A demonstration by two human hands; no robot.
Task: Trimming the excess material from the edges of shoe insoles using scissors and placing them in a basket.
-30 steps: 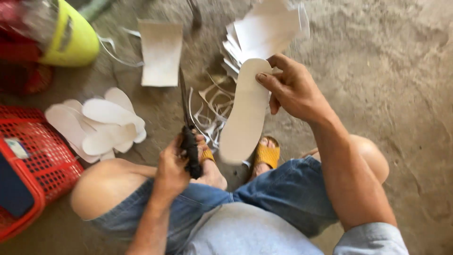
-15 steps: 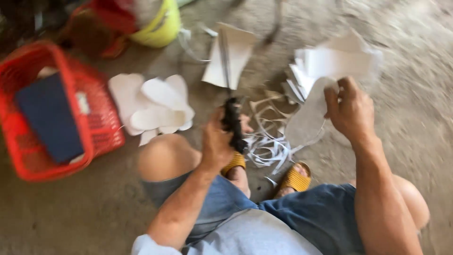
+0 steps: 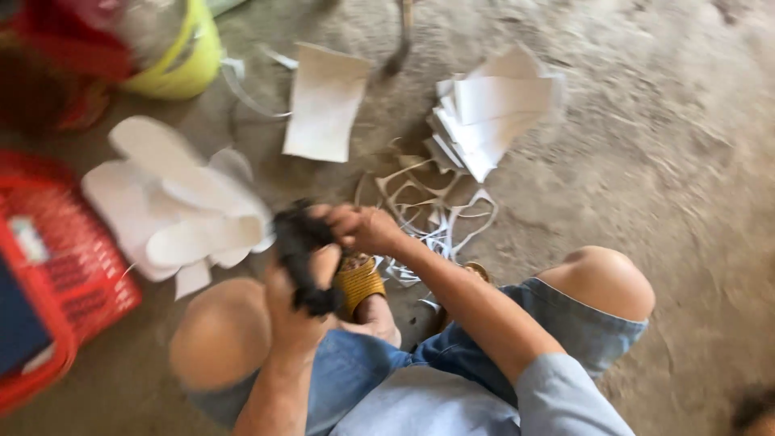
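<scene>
Where the two hands meet between the knees, we count one black-handled tool [image 3: 300,258], most likely a pair of scissors, though blur hides its blades and we cannot tell whether they are apart. Our left hand [image 3: 292,311] has its grip wrapped tight round the black handles, fingers pressed together on them. Our right hand [image 3: 362,228] reaches across and touches the top of the same tool; its fingers are curled, but whether they pinch the handle or only rest on it we cannot tell. On the concrete floor [image 3: 662,145] to the left lies one loose heap of white insole-shaped cut-outs [image 3: 173,206], about five or six overlapping, the smear making an exact count impossible. Further up lies one single white sheet [image 3: 324,101], and to its right one fanned stack of white sheets [image 3: 494,109], several deep. Between the stack and the hands sits one tangle of thin white offcut strips [image 3: 424,214], just beyond the right hand. We see two bare knees, denim shorts, and one yellow sandal [image 3: 359,282] plainly, touching the left hand; a second is only hinted at behind the right forearm. One red plastic basket [image 3: 56,274] stands at the left edge, and one yellow-green container [image 3: 179,60] at the top left.
</scene>
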